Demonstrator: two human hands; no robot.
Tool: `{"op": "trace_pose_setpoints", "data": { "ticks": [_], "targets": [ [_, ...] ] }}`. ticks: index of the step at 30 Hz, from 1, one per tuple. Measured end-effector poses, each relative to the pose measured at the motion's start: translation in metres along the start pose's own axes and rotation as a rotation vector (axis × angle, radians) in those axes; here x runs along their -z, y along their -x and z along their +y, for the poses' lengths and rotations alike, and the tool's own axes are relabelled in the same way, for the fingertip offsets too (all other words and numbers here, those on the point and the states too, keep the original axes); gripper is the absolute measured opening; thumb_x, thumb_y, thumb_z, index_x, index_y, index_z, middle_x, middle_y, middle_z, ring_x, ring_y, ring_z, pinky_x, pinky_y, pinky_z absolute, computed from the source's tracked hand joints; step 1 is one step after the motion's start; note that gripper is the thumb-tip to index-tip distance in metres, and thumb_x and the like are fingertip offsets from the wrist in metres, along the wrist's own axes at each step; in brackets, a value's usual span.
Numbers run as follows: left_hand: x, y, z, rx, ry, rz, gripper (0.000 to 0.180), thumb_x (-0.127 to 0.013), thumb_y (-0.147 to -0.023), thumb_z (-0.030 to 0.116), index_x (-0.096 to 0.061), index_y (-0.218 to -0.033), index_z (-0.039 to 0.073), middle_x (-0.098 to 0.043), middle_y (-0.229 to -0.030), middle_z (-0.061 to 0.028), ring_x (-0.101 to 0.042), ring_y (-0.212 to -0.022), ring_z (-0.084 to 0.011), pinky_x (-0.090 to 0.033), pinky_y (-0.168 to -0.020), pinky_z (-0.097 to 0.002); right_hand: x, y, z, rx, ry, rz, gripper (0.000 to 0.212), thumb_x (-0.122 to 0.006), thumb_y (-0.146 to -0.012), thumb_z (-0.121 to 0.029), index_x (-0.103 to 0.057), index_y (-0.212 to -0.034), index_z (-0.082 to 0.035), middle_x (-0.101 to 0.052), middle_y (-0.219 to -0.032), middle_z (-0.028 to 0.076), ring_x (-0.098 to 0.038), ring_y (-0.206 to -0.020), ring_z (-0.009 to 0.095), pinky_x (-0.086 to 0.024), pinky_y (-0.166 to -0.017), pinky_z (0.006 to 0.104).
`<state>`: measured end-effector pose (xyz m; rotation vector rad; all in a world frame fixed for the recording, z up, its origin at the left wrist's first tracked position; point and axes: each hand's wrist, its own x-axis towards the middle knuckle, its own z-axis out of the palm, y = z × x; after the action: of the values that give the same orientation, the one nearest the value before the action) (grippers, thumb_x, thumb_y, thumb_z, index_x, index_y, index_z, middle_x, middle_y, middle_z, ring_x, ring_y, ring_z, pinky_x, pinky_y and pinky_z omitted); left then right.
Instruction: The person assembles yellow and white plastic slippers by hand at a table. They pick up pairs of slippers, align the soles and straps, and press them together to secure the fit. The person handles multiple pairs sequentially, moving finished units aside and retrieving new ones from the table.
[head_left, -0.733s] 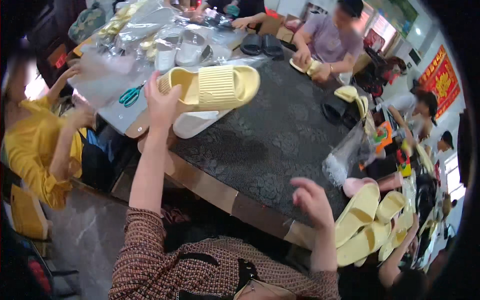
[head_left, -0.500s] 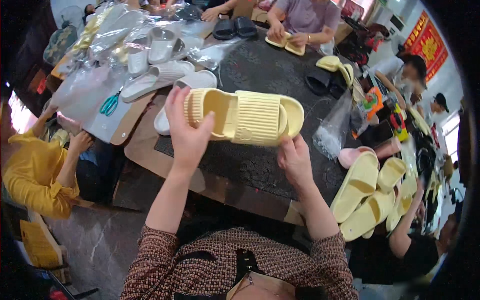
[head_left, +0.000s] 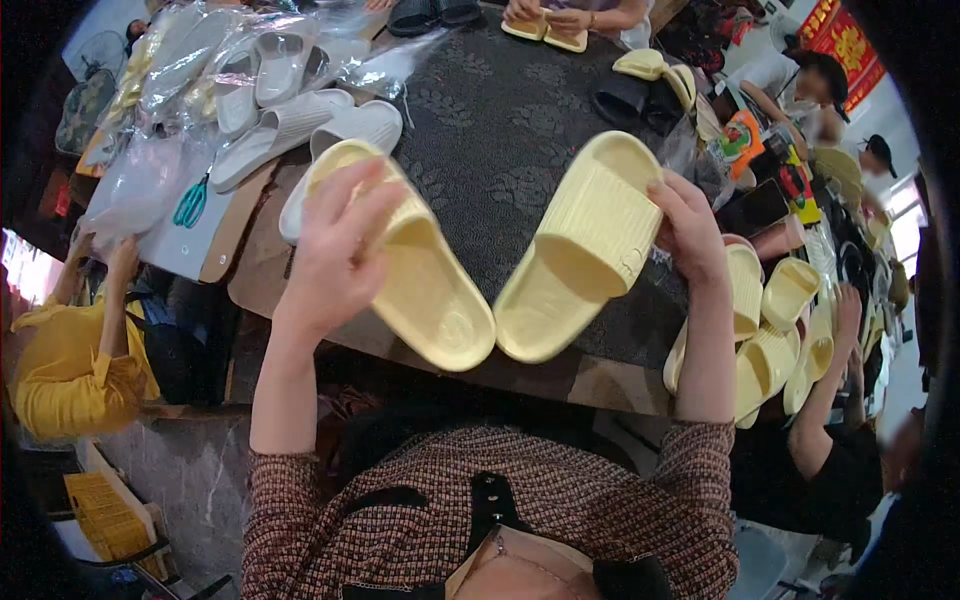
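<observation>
Two pale yellow slide slippers are held apart above the dark table, their heels nearly meeting in a V. My left hand (head_left: 335,250) is closed at the strap of the left slipper (head_left: 432,285), its fingers slightly blurred and covering part of the strap. With thumb and fingers, my right hand (head_left: 695,225) grips the outer edge of the right slipper (head_left: 570,260), close to its ribbed strap. The soles face down, and both footbeds show.
Grey slippers (head_left: 285,135) and clear plastic bags lie at left, near teal scissors (head_left: 190,204). More yellow slippers (head_left: 768,365) are piled at right. Black slippers (head_left: 622,95) rest farther back on the patterned table (head_left: 470,170). Co-workers sit around it.
The two slippers, pressed together and lying sideways before, are now swung apart with toes away from me. My hands have spread, and the view has shifted.
</observation>
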<state>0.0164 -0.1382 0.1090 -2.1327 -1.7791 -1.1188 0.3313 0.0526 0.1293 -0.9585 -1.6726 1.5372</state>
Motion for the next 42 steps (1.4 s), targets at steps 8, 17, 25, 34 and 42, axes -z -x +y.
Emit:
{"op": "trace_pose_setpoints", "data": {
  "ticks": [8, 17, 25, 34, 42],
  "targets": [
    [-0.085, -0.037, 0.024, -0.163, -0.097, -0.128, 0.046, -0.067, -0.071, 0.005, -0.058, -0.116, 0.007, -0.047, -0.131, -0.0151, -0.04, -0.126, -0.034, -0.032, -0.104, -0.0444, -0.032, -0.052, 0.047, 0.361, 0.584, 0.204, 0.033, -0.054, -0.09, -0.027, -0.059, -0.108, 0.001, -0.065, -0.095, 0.017, -0.063, -0.089, 0.027, -0.047, -0.081, 0.0346],
    [-0.098, -0.008, 0.066, -0.062, 0.199, 0.208, 0.024, -0.068, -0.072, 0.002, -0.06, -0.095, 0.002, -0.057, -0.088, -0.01, -0.054, -0.082, -0.0278, -0.043, -0.073, -0.0378, -0.073, 0.028, 0.03, 0.435, 0.721, -0.063, 0.018, -0.046, -0.092, -0.016, -0.055, -0.095, -0.001, -0.059, -0.089, 0.023, -0.057, -0.084, 0.041, -0.046, -0.072, 0.0471],
    [-0.108, 0.008, 0.069, -0.009, 0.24, 0.018, 0.024, -0.068, -0.072, -0.003, -0.062, -0.096, 0.0, -0.057, -0.084, -0.0128, -0.057, -0.076, -0.0285, -0.045, -0.066, -0.0357, -0.086, 0.047, 0.042, 0.395, 0.626, -0.091, 0.014, -0.05, -0.091, -0.015, -0.056, -0.094, -0.003, -0.06, -0.084, 0.019, -0.059, -0.078, 0.04, -0.047, -0.066, 0.0454],
    [-0.09, 0.013, 0.089, -0.203, 0.146, 0.304, 0.029, -0.073, -0.066, -0.002, -0.063, -0.093, 0.001, -0.056, -0.082, -0.0073, -0.053, -0.068, -0.0227, -0.041, -0.057, -0.0311, -0.075, 0.054, 0.037, 0.251, 0.48, -0.3, 0.012, -0.058, -0.087, -0.011, -0.06, -0.091, 0.001, -0.062, -0.076, 0.013, -0.062, -0.07, 0.021, -0.048, -0.063, 0.0312],
    [-0.094, 0.025, 0.101, -0.288, 0.213, 0.23, 0.031, -0.073, -0.068, 0.001, -0.061, -0.097, -0.001, -0.056, -0.079, -0.008, -0.053, -0.06, -0.0211, -0.04, -0.052, -0.0311, -0.065, 0.054, 0.04, 0.249, 0.15, -0.054, 0.016, -0.054, -0.094, -0.013, -0.059, -0.086, 0.0, -0.052, -0.068, -0.002, -0.045, -0.06, 0.003, -0.037, -0.053, 0.0191]
  ]
}}
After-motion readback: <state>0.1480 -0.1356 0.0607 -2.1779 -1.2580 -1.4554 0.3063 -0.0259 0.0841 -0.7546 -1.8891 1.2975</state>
